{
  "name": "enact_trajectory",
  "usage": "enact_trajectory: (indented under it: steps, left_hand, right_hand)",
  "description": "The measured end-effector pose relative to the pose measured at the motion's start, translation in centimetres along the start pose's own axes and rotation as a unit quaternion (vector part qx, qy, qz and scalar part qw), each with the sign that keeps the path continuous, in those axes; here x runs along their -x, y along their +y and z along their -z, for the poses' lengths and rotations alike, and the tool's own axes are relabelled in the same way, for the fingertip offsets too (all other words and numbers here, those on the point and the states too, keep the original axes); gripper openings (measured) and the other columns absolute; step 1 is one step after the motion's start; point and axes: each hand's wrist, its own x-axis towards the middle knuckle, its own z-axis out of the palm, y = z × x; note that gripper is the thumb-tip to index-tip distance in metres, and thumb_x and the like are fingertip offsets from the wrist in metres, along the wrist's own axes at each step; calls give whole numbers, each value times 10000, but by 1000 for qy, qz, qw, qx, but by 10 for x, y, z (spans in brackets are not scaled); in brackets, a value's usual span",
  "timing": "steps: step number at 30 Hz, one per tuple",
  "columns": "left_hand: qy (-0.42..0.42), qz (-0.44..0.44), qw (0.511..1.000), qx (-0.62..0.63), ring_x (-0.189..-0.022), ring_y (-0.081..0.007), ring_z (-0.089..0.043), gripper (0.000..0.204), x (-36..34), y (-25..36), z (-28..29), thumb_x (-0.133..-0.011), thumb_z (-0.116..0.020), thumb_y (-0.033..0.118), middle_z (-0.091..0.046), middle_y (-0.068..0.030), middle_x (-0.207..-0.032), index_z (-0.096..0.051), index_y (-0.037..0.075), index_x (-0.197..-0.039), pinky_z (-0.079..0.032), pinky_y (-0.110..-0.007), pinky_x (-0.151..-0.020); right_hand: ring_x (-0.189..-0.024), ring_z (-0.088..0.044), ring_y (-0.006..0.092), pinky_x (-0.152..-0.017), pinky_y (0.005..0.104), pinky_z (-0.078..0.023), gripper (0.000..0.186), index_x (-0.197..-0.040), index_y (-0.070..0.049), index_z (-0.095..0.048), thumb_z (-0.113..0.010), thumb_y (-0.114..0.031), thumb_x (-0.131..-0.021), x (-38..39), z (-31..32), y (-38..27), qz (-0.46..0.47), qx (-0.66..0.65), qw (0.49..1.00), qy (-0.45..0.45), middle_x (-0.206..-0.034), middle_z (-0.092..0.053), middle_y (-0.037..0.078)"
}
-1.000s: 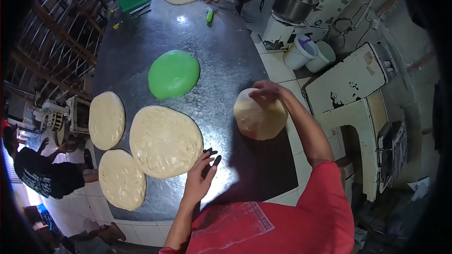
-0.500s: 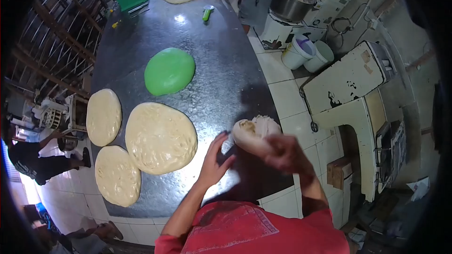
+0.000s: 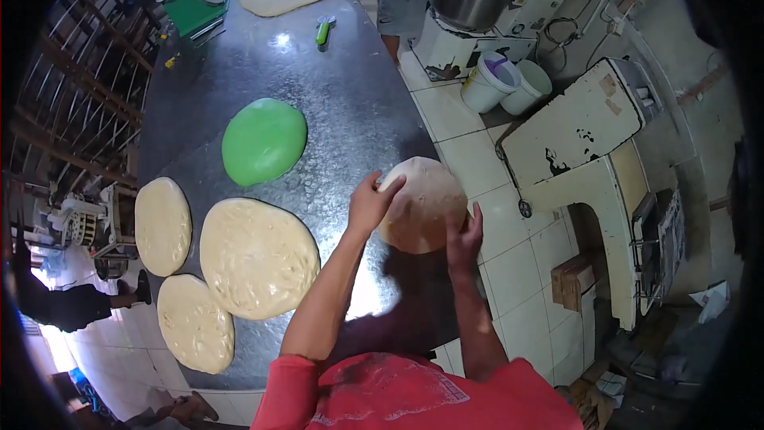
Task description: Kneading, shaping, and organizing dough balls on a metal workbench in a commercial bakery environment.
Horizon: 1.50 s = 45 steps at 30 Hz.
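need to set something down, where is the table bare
Bare table lies between the green dough and green-handled tool, and right of that dough toward the left hand. The near-left is crowded with three pale doughs.

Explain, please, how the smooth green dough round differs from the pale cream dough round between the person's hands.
The smooth green dough round is vivid in colour, while the pale cream dough round is muted. The green round lies untouched, while the pale round is between the left hand and right hand. The green round is also farther left than the pale round. Both are roughly circular.
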Motion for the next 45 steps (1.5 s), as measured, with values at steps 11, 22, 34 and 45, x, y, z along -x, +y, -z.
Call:
enact_trajectory:
  steps: [11,22,34,45]
  left_hand:
    - [-97,11,937,335,-934,-160,-576,398,188,39,76,-761,-752,85,-644,-80,-1025,-627,25,-1134,-463,-258,-856]
    - [103,-54,993,38,-1078,-305,-576,520,296,-53,106,-825,-737,172,-591,-188,-1208,-535,12,-1277,-455,-382,-979]
    - [-58,-423,865,-265,-1405,-352,-391,604,211,-66,44,-905,-563,385,-501,-121,-1468,-509,98,-1434,-261,-516,-1144]
    - [-78,-380,868,-310,-1500,-339,-274,672,161,-54,32,-883,-538,457,-319,-105,-1621,-474,181,-1492,-192,-554,-1167]
  right_hand:
    - [-917,-616,209,-789,279,-514,634,-1266,22,-501,-764,-276,-772,94,59,-130,-165,-296,894,-293,-1121,-613,151]
    - [-1110,-592,303,-881,337,-516,625,-1338,7,-481,-755,-209,-819,178,64,-64,12,-7,964,-264,-1297,-541,215]
    - [-1505,-196,355,-1214,446,-192,784,-1593,-81,-179,-575,-290,-950,169,-13,-18,344,205,720,-567,-1659,-138,157]
    - [-1460,-294,307,-1158,429,-297,677,-1573,-88,-234,-509,-263,-981,102,-55,45,160,117,654,-730,-1648,-182,145]
